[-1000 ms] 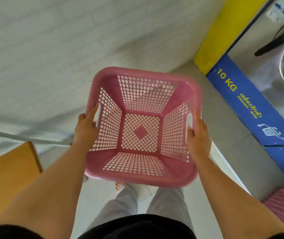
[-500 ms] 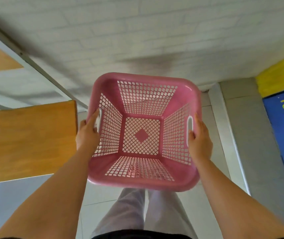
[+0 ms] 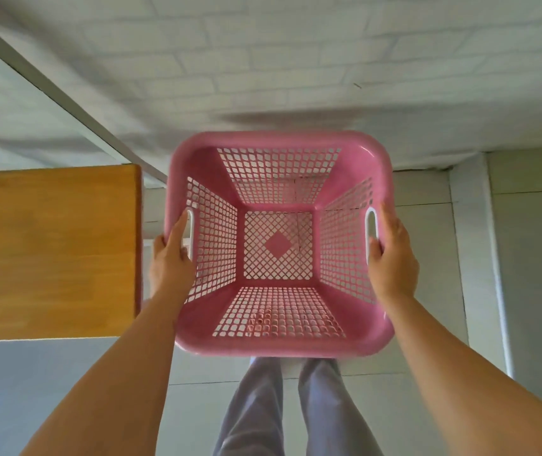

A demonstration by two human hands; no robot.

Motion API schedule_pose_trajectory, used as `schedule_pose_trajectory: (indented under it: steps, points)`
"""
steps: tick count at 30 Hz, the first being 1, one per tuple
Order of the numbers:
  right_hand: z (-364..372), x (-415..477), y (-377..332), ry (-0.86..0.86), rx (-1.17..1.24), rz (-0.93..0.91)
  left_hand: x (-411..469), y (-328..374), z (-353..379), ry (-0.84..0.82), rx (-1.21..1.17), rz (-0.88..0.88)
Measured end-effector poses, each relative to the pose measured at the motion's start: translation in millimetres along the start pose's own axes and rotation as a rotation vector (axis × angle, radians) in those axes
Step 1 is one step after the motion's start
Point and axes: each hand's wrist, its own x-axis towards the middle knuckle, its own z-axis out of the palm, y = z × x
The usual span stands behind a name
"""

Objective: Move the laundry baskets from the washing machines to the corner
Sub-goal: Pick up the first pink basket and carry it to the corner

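I hold an empty pink laundry basket (image 3: 279,348) with lattice walls out in front of me, level and above the floor. My left hand (image 3: 170,262) grips its left side at the handle slot. My right hand (image 3: 392,258) grips the right side at the other slot. The basket's far rim is close to the white brick wall (image 3: 263,60). No washing machine shows in this view.
A wooden table top (image 3: 49,251) stands at the left, close to the basket's left side. A grey metal bar (image 3: 65,103) runs diagonally along the wall at the upper left. White floor tiles (image 3: 427,225) and a grey raised step (image 3: 532,258) lie to the right. My legs show below.
The view has swung left, away from the machines: the blue 10 KG panel and yellow wall have left the frame. The wooden table has come nearer. Both hands keep their grip on the basket.
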Motion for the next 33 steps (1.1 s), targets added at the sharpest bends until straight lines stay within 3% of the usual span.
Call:
schedule_pose_trajectory:
  steps: [13, 18, 22, 25, 33]
  points:
    - [64, 43, 5, 0.073, -0.02, -0.034, 53, -24, 48, 0.089, 0.033, 0.043]
    - [62, 47, 7, 0.015, -0.045, -0.072, 51, -28, 52, 0.119, 0.101, 0.108]
    - [59, 54, 1, -0.047, -0.106, -0.05, 47, -23, 48, 0.092, 0.174, 0.017]
    - [56, 54, -4, -0.066, -0.183, -0.028, 43, -25, 46, 0.056, 0.368, 0.106]
    - [27, 12, -18, -0.169, -0.311, -0.068, 25, -10, 20, -0.038, 0.512, 0.197]
